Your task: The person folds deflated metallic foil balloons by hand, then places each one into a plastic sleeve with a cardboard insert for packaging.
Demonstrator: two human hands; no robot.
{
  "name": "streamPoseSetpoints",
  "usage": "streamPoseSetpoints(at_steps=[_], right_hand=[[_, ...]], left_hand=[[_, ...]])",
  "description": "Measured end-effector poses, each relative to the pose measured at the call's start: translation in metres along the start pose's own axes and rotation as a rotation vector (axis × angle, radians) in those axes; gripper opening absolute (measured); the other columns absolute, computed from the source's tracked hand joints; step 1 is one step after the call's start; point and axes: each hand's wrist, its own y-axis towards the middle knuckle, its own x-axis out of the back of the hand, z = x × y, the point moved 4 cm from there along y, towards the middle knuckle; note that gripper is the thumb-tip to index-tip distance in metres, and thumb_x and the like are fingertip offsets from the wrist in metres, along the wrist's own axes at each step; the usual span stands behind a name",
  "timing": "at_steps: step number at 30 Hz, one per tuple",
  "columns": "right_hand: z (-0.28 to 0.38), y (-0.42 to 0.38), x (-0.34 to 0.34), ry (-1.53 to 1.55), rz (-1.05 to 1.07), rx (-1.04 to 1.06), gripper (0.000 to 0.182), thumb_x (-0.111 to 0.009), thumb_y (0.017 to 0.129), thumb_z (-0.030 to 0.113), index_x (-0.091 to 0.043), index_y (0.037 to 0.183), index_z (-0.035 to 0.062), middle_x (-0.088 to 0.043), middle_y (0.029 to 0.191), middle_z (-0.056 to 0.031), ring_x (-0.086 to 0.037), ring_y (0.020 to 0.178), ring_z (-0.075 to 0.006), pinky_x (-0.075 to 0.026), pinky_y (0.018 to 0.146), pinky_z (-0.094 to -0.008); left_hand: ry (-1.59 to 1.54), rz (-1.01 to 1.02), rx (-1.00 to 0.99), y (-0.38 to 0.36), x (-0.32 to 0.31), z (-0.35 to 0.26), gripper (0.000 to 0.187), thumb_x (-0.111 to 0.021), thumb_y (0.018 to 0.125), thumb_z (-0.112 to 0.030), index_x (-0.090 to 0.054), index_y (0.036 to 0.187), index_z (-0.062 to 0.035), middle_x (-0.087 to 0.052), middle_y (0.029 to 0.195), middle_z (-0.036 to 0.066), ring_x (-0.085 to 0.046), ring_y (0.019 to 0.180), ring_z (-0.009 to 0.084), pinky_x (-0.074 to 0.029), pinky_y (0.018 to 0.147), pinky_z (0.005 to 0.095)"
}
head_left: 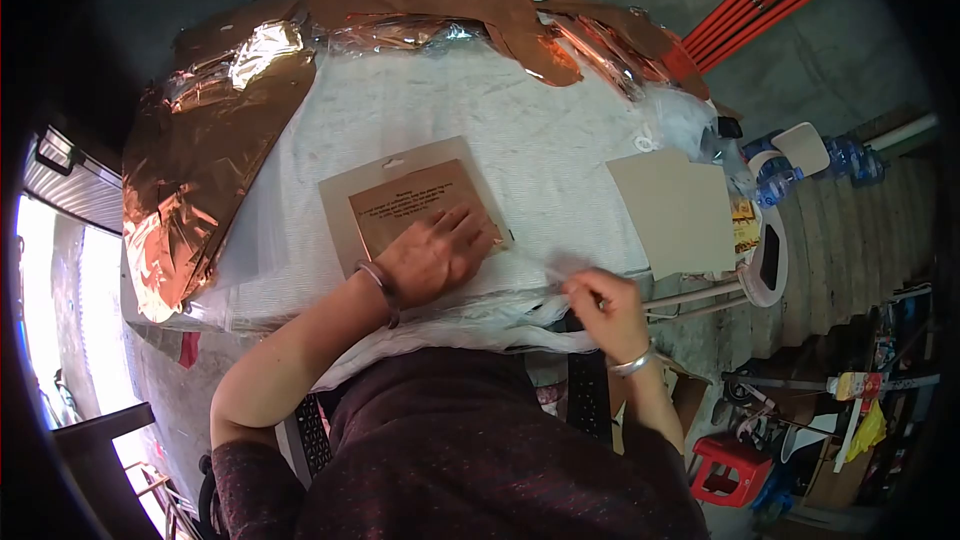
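Note:
A flat package [337, 202] lies tilted on the white-covered table, with a copper-coloured sheet [375, 205] bearing printed black text inside a clear sleeve over pale card. My left hand [438, 252] rests on its lower right part, palm down with the fingers fairly close together, holding nothing. To the right, near the table's front edge, my right hand [607, 310] pinches a thin, clear strip [560, 265] that is blurred. The strip reaches toward the package's lower right corner.
Rose-gold foil balloons [215, 155] lie along the table's left and far edges. Beige cards [675, 212] are stacked at the right. Beyond them stand a white-rimmed device [768, 258] and water bottles [780, 185]. A red stool [732, 468] is on the floor.

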Motion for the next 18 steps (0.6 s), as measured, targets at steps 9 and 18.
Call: streamPoseSetpoints(at_steps=[9,18], right_hand=[[0.030,-0.005,-0.043,-0.435,-0.250,0.363,0.008,-0.062,0.083,0.008,-0.059,0.077,0.0037,-0.058,0.067,-0.0100,-0.058,0.054,-0.0290,-0.046,0.048,-0.0380],[0.033,0.002,-0.052,-0.492,-0.315,0.381,0.010,-0.063,0.083,0.009,-0.058,0.076,0.0041,-0.056,0.067,-0.0099,-0.058,0.056,-0.0290,-0.046,0.048,-0.0388]], left_hand=[[-0.133,-0.030,0.111,0.001,0.003,0.001,0.018,-0.055,0.080,-0.010,-0.060,0.096,-0.0022,-0.061,0.100,0.014,-0.062,0.096,0.0279,-0.051,0.082,0.0375],[-0.127,-0.063,0.147,-0.001,0.004,0.001,0.018,-0.060,0.077,-0.005,-0.058,0.095,-0.0024,-0.063,0.106,0.012,-0.064,0.096,0.0284,-0.054,0.080,0.0374]])
